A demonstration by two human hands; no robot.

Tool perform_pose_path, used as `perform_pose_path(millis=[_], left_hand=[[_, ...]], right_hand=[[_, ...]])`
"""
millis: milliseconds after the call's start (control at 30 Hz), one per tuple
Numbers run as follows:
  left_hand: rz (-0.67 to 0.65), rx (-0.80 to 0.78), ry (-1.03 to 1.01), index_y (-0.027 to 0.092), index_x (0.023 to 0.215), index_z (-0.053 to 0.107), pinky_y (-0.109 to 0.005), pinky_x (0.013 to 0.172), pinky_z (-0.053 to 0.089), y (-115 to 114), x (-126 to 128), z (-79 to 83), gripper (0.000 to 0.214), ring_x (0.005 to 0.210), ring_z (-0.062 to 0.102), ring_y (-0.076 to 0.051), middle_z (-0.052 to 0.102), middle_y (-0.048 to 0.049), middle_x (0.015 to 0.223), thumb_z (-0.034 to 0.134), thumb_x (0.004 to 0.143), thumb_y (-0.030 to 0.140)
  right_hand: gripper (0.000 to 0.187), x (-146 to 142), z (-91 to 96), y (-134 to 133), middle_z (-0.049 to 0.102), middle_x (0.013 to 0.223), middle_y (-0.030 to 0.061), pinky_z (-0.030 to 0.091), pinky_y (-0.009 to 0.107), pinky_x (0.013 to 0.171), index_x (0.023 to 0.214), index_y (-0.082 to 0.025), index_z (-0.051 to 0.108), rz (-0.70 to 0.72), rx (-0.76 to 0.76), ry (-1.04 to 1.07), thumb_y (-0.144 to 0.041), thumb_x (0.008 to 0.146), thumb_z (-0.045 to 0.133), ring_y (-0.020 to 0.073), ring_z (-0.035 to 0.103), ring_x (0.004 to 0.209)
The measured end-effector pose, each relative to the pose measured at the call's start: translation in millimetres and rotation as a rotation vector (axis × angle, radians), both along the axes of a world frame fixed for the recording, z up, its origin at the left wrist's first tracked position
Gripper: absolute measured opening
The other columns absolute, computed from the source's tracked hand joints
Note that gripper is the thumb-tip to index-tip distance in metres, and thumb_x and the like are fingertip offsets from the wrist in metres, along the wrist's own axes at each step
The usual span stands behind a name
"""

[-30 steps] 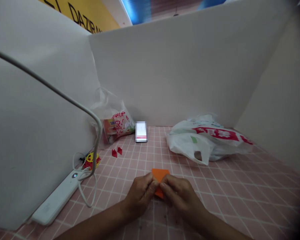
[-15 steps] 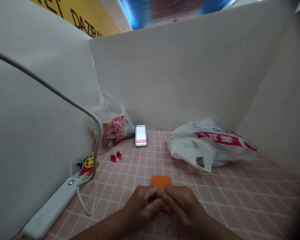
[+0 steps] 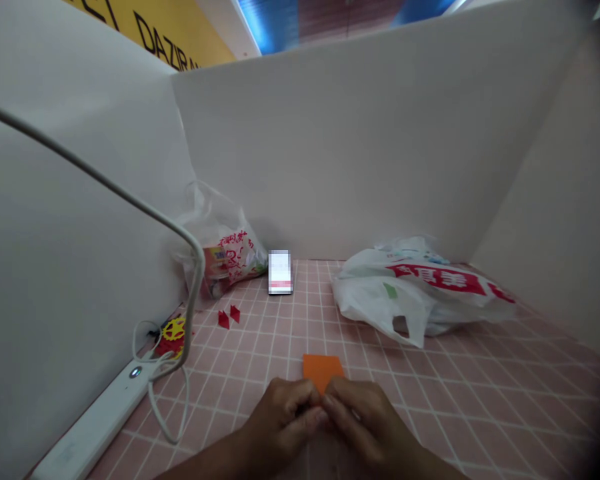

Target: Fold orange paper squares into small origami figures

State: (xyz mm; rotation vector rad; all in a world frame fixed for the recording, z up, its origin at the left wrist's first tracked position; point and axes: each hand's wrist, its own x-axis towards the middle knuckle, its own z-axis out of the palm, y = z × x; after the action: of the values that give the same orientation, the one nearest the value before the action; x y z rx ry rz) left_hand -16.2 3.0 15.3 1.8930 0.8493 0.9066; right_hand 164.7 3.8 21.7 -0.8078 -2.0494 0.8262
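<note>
The near corner of the orange paper [image 3: 323,370], which poked out below my fingers half a second ago, is now covered by my hands. My left hand [image 3: 285,417] is pinched narrow on the paper's near left part, and my right hand [image 3: 367,413] grips its near right part, the two touching; I cannot tell what the hidden fingertips do underneath. The paper's far part shows flat, just above the pink tiled desk [image 3: 445,400] or resting on it; I can't tell which.

Beyond the paper and slightly left of it stands a phone [image 3: 280,270], its screen blurred. Two small red pieces [image 3: 223,319] lie to the paper's far left, with a clear plastic bag [image 3: 240,257] behind them. A white plastic bag [image 3: 370,287] slumps beyond the paper, to its right. Well left of the paper lies a white power strip [image 3: 95,420].
</note>
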Motion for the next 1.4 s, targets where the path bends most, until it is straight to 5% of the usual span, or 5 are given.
perform_pose_path(millis=[267, 467, 833, 967, 1400], left_hand=[[0.100, 0.059, 0.045, 0.017, 0.068, 0.052, -0.022, 0.055, 0.037, -3, 3, -2.1, 0.026, 0.052, 0.050, -0.012, 0.054, -0.0005, 0.058, 0.050, 0.090, 0.029], [0.038, 0.056, 0.022, 0.016, 0.070, 0.056, -0.022, 0.055, 0.036, -4, 5, 0.0, 0.017, 0.052, 0.048, -0.011, 0.053, 0.0005, 0.058, 0.053, 0.084, 0.024], [0.103, -0.113, -0.109, 0.017, 0.068, 0.054, -0.020, 0.049, 0.039, -15, 8, -0.4, 0.025, 0.047, 0.051, -0.011, 0.053, 0.0013, 0.054, 0.051, 0.089, 0.031], [0.212, -0.134, -0.171, 0.016, 0.070, 0.057, -0.021, 0.051, 0.041, -15, 8, -3.6, 0.029, 0.048, 0.052, -0.011, 0.055, 0.0003, 0.055, 0.052, 0.091, 0.035], [0.225, -0.365, -0.329, 0.014, 0.075, 0.059, -0.024, 0.059, 0.046, -7, 10, 0.2, 0.027, 0.060, 0.057, -0.013, 0.061, -0.0005, 0.065, 0.064, 0.088, 0.038]], right_hand=[[0.034, 1, -17.8, 3, 0.049, 0.063, -0.0019, 0.036, 0.023, 0.053, 0.072, -0.020, 0.046, -0.038, -0.260, 0.149, -0.040, 0.099, 0.042, 0.0123, 0.046, 0.056], [0.038, 1, -27.9, 4, 0.043, 0.058, -0.0042, 0.032, 0.024, 0.051, 0.066, -0.020, 0.041, -0.103, -0.086, 0.149, -0.035, 0.101, 0.040, 0.0106, 0.041, 0.050], [0.043, -2, -17.2, -8, 0.047, 0.061, -0.0021, 0.037, 0.024, 0.054, 0.064, -0.020, 0.048, -0.164, -0.393, 0.225, -0.045, 0.098, 0.045, 0.0126, 0.046, 0.055], [0.028, -9, -15.8, -6, 0.056, 0.069, -0.0013, 0.042, 0.024, 0.056, 0.081, -0.019, 0.055, 0.021, -0.574, 0.420, -0.045, 0.090, 0.061, 0.0131, 0.052, 0.061], [0.018, -9, -9.0, 2, 0.059, 0.068, -0.0026, 0.042, 0.023, 0.053, 0.088, -0.019, 0.053, -0.004, -0.607, 0.498, -0.035, 0.089, 0.062, 0.0108, 0.055, 0.057]])
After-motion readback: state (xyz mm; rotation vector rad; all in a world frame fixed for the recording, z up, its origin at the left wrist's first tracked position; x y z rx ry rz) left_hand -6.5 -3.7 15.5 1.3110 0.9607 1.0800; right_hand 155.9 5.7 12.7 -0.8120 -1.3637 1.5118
